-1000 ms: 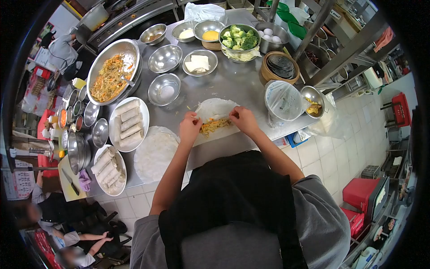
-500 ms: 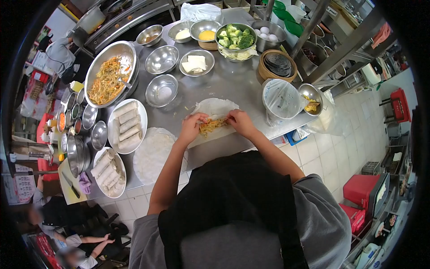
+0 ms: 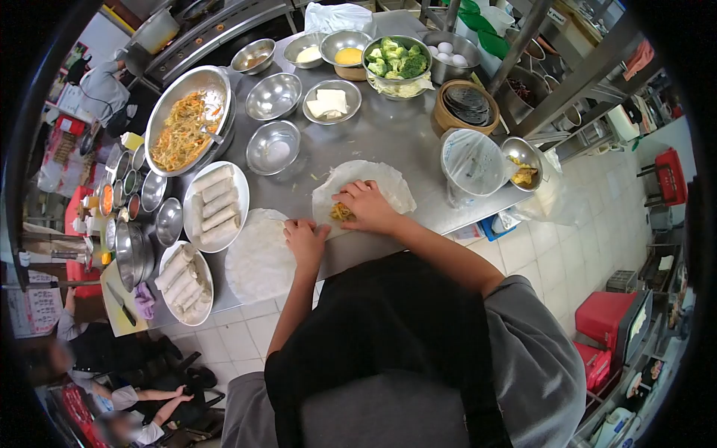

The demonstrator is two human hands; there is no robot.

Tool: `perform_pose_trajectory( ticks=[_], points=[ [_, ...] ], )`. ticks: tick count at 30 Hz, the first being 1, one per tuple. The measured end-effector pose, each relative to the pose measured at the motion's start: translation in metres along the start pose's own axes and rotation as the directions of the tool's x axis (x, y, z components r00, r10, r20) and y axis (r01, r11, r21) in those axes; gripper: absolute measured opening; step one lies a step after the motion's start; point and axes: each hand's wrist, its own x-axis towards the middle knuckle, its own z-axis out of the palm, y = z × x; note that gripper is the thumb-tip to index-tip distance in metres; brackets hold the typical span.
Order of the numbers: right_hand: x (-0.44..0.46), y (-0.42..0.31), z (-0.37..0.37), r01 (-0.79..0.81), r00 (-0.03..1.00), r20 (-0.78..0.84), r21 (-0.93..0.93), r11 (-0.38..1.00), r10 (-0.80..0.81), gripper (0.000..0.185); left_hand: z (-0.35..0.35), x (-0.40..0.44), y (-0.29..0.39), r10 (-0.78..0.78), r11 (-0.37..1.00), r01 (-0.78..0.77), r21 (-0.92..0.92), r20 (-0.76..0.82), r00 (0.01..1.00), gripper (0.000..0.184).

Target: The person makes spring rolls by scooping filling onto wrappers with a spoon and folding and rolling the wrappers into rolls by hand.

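A thin round wrapper lies on the steel table in front of me, with a small heap of shredded vegetable filling near its close edge. My right hand rests over that filling, fingers apart and bent across it, hiding much of the heap. To the left, my left hand touches the right edge of a stack of wrappers. Its fingers are slightly apart, and I see nothing gripped in them. Rolled spring rolls lie on an oval white plate beyond the stack.
A big bowl of filling with a spoon stands at the far left. Several metal bowls, one holding broccoli, line the back. A lined plastic tub stands at right. A second roll plate and a knife sit at left.
My left hand has left the filling and moved left and nearer to me, to the wrapper stack. My right hand has shifted left over the filling, covering most of it.
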Motion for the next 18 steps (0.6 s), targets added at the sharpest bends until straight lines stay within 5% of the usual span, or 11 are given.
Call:
perform_pose_trajectory(
  ticks=[5, 8, 11, 18],
  points=[
    [0.007, 0.002, 0.004, -0.015, 0.988, 0.149, -0.1, 0.995, 0.03, 0.035, 0.041, 0.008, -0.031, 0.158, 0.98, -0.161, -0.113, -0.034, 0.987, 0.031],
    [0.006, 0.006, 0.008, -0.01, 0.991, 0.13, -0.099, 0.995, 0.023, 0.032, 0.034, 0.009, -0.016, -0.02, 0.88, 0.04, -0.474, 0.047, 0.999, 0.023],
    [0.003, 0.008, 0.012, -0.006, 0.996, 0.092, -0.084, 0.996, 0.013, 0.029, 0.018, 0.002, 0.016, 0.001, 0.861, -0.043, -0.508, -0.084, 0.996, 0.022],
    [0.003, 0.017, 0.022, -0.021, 0.998, 0.057, -0.096, 0.995, 0.027, 0.023, 0.028, -0.002, 0.035, 0.326, 0.871, -0.36, -0.335, -0.155, 0.932, 0.025]
  ],
)
